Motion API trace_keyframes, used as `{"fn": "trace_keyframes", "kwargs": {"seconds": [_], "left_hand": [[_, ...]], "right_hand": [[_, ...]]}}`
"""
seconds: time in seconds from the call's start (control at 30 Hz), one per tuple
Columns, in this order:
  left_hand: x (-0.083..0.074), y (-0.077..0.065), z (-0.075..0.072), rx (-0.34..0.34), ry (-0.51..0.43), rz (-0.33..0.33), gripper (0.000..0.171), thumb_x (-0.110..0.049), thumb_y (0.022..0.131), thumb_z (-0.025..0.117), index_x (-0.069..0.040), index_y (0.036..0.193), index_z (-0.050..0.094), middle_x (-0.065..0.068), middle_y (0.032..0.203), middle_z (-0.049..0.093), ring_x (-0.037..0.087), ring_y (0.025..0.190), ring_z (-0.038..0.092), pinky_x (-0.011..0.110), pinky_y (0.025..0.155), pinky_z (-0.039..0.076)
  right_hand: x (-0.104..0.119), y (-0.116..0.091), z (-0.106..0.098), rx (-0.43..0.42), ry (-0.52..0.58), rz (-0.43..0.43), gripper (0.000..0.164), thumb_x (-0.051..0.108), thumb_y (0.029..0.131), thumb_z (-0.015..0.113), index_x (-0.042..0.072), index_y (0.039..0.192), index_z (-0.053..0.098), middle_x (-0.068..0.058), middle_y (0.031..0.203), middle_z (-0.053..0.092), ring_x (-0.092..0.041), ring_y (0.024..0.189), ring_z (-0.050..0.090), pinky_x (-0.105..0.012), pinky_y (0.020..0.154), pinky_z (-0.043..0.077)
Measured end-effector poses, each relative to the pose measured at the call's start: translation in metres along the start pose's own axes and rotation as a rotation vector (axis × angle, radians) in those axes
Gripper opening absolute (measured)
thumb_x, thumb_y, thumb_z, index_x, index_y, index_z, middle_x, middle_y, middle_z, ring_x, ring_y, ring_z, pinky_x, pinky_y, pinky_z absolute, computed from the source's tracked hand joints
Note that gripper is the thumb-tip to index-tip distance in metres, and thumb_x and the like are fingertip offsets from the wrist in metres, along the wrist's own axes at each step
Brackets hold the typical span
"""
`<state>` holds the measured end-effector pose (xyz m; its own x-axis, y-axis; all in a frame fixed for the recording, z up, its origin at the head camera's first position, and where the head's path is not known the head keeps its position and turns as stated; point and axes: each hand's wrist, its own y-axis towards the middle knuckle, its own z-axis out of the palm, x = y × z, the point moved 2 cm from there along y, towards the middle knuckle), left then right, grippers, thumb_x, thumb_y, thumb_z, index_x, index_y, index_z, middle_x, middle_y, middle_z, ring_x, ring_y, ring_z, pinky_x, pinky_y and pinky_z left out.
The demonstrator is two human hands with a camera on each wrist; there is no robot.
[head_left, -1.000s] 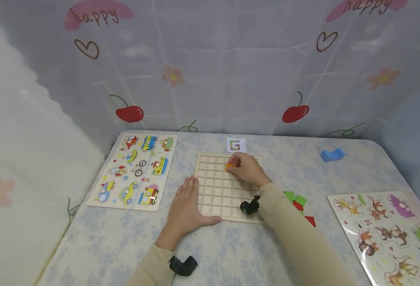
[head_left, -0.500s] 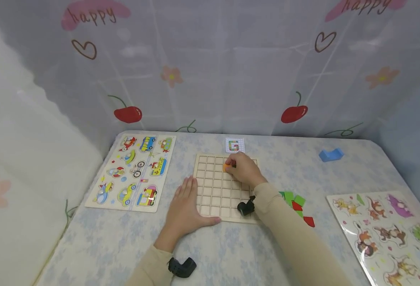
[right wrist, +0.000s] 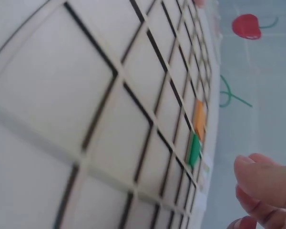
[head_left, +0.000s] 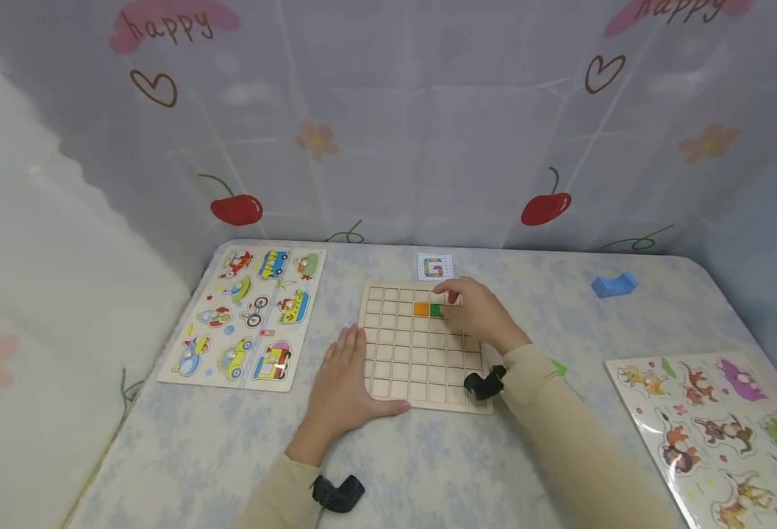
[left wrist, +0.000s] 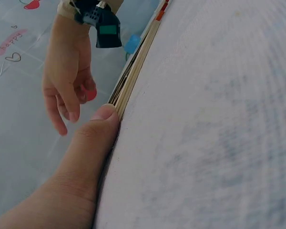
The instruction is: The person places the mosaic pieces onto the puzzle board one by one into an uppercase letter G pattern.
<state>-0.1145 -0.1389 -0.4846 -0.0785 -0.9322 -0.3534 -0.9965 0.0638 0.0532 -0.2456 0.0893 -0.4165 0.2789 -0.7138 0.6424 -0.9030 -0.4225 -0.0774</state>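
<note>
A wooden grid board [head_left: 388, 371] lies in the middle of the table. Side by side in its second row from the back sit an orange square tile [head_left: 421, 309] and a green tile [head_left: 436, 311], both also visible in the right wrist view. My left hand [head_left: 340, 389] braces the board, its straight fingers along the left edge and the thumb at the front edge. Just right of the green tile, my right hand [head_left: 481, 314] hovers over the board with fingers loosely bent and nothing visible between them. In the right wrist view, its fingertips [right wrist: 248, 174] are apart from the tiles.
Behind the board lies a small card [head_left: 435, 267] with a coloured G-shaped pattern. A vehicle puzzle board [head_left: 242, 316] is on the left and an animal puzzle board [head_left: 712, 433] on the right. A green piece [head_left: 559, 366] peeks past the right sleeve; a blue block [head_left: 614, 285] sits farther back.
My right hand has let go of the orange tile, which now lies on the board, and has drawn back to the right, uncovering the green tile. The left hand stays put.
</note>
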Motion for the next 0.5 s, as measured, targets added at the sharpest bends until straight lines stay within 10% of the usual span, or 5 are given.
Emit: {"fn": "trace_keyframes", "kwargs": {"seconds": [0.5], "left_hand": [[-0.001,0.002,0.000,0.009,-0.015,0.006,0.149,-0.101,0.054,0.050,-0.003,0.159,0.010,0.012,0.168,0.010,0.027,0.156,0.007,0.045,0.127,0.014]], "right_hand": [[-0.065,-0.067,-0.051,0.047,-0.051,0.088,0.033,0.013,0.095,0.066,0.006,0.126,0.063,-0.012,0.104,0.061,-0.021,0.074,0.049,-0.029,0.062,0.046]]}}
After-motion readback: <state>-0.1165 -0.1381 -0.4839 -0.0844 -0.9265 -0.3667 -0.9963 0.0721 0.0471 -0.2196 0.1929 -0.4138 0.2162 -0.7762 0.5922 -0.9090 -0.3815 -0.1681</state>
